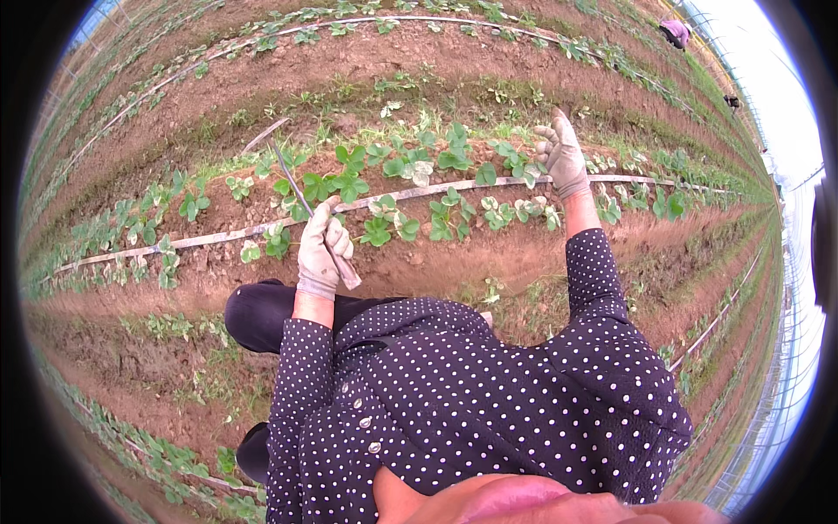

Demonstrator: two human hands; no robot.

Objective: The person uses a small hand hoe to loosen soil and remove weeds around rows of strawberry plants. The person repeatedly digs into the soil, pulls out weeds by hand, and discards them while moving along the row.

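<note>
My left hand [325,245], in a pale soiled glove, is closed around the handle of a hand hoe [292,180]. Its thin metal neck slants up and left over the plants to a narrow flat blade [264,135] beyond the bed. My right hand [563,157], gloved too, is raised over the right part of the bed with its fingers apart and slightly curled; nothing shows in it. Leafy plants that look like strawberries [350,173] grow in rows on both sides of a flat drip tape [425,190] along the soil bed. Some leaves are pale.
Grass and weeds [419,85] grow in the furrow beyond the bed. A further bed carries another drip tape [393,18]. My dark-clad knee [258,314] is by the near bed edge. A person in a pink top [675,31] bends down far off at upper right, near a hooped tunnel frame.
</note>
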